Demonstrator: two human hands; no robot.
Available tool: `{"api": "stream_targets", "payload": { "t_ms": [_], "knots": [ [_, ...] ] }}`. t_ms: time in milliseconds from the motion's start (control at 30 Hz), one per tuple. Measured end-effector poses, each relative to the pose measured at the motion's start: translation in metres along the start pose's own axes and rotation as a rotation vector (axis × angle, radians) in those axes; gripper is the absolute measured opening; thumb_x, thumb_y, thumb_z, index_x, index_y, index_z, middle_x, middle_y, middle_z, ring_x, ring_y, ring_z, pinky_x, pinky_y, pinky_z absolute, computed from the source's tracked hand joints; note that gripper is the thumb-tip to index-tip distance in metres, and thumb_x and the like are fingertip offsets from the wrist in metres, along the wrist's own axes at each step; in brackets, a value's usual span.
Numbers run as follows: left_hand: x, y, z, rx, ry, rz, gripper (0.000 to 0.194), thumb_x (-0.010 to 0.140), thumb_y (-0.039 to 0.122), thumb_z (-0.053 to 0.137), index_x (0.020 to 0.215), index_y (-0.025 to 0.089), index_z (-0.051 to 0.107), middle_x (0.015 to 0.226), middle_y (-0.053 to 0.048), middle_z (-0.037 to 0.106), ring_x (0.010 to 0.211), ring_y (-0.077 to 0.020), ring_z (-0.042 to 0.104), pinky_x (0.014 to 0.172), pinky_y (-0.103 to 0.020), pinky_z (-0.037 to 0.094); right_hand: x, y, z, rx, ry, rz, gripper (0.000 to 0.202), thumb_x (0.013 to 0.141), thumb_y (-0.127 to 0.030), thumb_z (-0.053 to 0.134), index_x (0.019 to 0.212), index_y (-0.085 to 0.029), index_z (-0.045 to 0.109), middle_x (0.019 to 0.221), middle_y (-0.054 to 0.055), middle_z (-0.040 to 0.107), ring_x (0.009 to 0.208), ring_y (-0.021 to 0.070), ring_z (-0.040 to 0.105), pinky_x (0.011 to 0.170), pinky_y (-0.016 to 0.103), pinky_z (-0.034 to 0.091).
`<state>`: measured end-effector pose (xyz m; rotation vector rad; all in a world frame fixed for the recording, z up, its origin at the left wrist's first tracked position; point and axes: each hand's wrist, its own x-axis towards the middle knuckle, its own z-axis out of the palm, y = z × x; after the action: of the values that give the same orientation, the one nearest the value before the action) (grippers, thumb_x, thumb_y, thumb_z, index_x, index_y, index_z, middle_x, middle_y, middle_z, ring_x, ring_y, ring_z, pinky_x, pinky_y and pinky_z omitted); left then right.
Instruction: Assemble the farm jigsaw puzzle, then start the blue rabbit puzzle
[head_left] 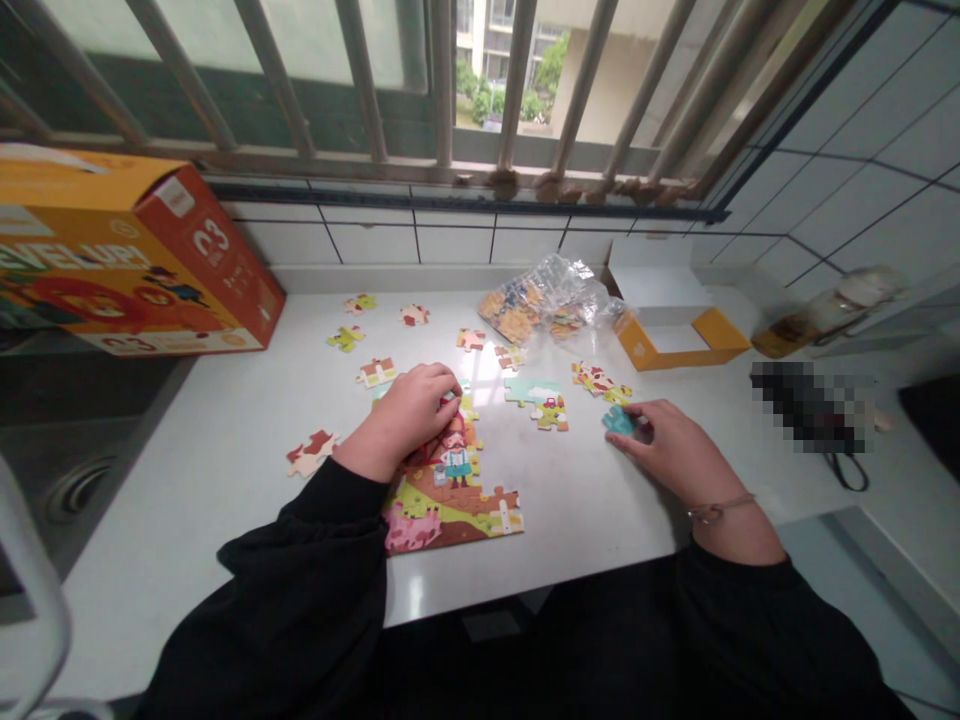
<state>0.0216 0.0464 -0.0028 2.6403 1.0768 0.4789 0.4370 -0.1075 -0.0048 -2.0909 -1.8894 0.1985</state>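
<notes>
A partly joined jigsaw puzzle (450,500) lies on the white counter, with a farmer figure, a pink spotted animal and a brown field on it. Over its upper left part rests my left hand (421,405), fingers curled together; whatever may be under them is hidden. My right hand (667,445) pinches a teal puzzle piece (616,421) between thumb and fingers, just at the counter surface. Between the hands lies a small joined section (551,408) with a red car, apart from the main puzzle. Beyond my right hand are joined cow-patterned pieces (596,378).
Several loose pieces lie farther back, including a fence piece (376,372); a brown-and-cream piece (312,452) lies left. Behind are a clear plastic bag (547,295) with pieces, an open yellow box (675,350) and a bottle (825,310). An orange carton (135,260) stands by the sink (82,490).
</notes>
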Motion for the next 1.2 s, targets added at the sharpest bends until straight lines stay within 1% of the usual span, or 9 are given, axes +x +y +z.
{"api": "stream_targets", "payload": {
  "t_ms": [133,233,467,600,700,800,933,1067,1200],
  "knots": [
    [0.000,0.000,0.000,-0.019,0.000,-0.006,0.015,0.101,0.021,0.065,0.104,0.020,0.080,0.119,-0.013,0.077,0.111,-0.0303,0.070,0.105,-0.048,0.056,-0.004,-0.012,0.000,-0.076,-0.009,-0.005,0.034,0.094,-0.045,0.073,0.112,-0.018,0.082,0.109,0.015,0.082,0.093,0.0324,0.078,0.088,0.046,0.062],
    [0.000,0.001,-0.001,-0.020,-0.003,-0.012,0.015,0.101,0.021,0.065,0.104,0.020,0.080,0.119,-0.013,0.078,0.111,-0.0307,0.069,0.105,-0.048,0.056,-0.002,-0.011,-0.007,-0.053,0.002,0.061,0.034,0.097,-0.045,0.065,0.114,-0.020,0.081,0.097,0.011,0.083,0.081,0.0289,0.078,0.079,0.042,0.059],
    [-0.001,0.001,0.000,-0.019,0.001,-0.026,0.014,0.100,0.021,0.067,0.104,0.020,0.080,0.120,-0.014,0.078,0.111,-0.0311,0.069,0.105,-0.049,0.057,0.018,0.000,-0.024,0.057,0.255,0.123,0.034,0.098,-0.044,0.060,0.107,-0.021,0.083,0.090,0.010,0.083,0.077,0.0271,0.077,0.074,0.038,0.055],
    [0.000,0.001,0.001,-0.016,-0.007,-0.029,0.013,0.101,0.021,0.067,0.104,0.020,0.080,0.121,-0.013,0.078,0.111,-0.0302,0.070,0.105,-0.048,0.057,0.039,-0.025,-0.021,0.231,0.100,-0.044,0.035,0.103,-0.048,0.064,0.112,-0.022,0.086,0.094,0.008,0.085,0.073,0.0225,0.074,0.070,0.035,0.055],
    [0.000,0.002,0.000,-0.005,-0.005,-0.021,0.013,0.102,0.021,0.067,0.103,0.020,0.080,0.119,-0.012,0.078,0.110,-0.0295,0.070,0.104,-0.047,0.057,0.062,-0.056,-0.013,0.312,-0.034,-0.250,0.031,0.108,-0.042,0.063,0.118,-0.024,0.087,0.108,0.008,0.087,0.081,0.0213,0.076,0.075,0.034,0.058],
    [0.000,0.003,-0.001,0.009,-0.004,-0.015,0.012,0.102,0.020,0.066,0.103,0.020,0.079,0.116,-0.012,0.078,0.109,-0.0297,0.070,0.104,-0.047,0.057,0.088,-0.092,0.002,0.287,-0.124,-0.451,0.026,0.109,-0.035,0.066,0.122,-0.027,0.088,0.109,0.007,0.086,0.091,0.0224,0.077,0.086,0.036,0.059],
    [-0.001,0.003,-0.001,-0.007,-0.004,-0.019,0.011,0.102,0.021,0.068,0.105,0.020,0.079,0.118,-0.012,0.078,0.112,-0.0300,0.070,0.105,-0.047,0.058,0.117,-0.138,0.033,0.304,-0.138,-0.646,0.018,0.108,-0.029,0.072,0.118,-0.028,0.087,0.115,0.007,0.084,0.107,0.0245,0.077,0.100,0.040,0.060],
    [-0.002,0.004,-0.001,-0.010,0.000,-0.019,0.010,0.101,0.022,0.070,0.107,0.020,0.079,0.119,-0.012,0.077,0.112,-0.0302,0.070,0.106,-0.048,0.058,0.120,-0.156,0.056,0.305,0.037,-0.623,0.024,0.108,-0.029,0.074,0.130,-0.024,0.080,0.128,0.013,0.079,0.119,0.0288,0.074,0.109,0.047,0.058],
    [-0.002,0.005,-0.002,-0.004,-0.010,-0.029,0.008,0.101,0.022,0.072,0.106,0.019,0.078,0.120,-0.012,0.077,0.112,-0.0307,0.070,0.105,-0.049,0.058,0.107,-0.147,0.062,0.204,0.015,-0.567,0.036,0.100,-0.038,0.086,0.130,-0.021,0.075,0.126,0.014,0.078,0.119,0.0330,0.072,0.107,0.050,0.058]
  ]
}}
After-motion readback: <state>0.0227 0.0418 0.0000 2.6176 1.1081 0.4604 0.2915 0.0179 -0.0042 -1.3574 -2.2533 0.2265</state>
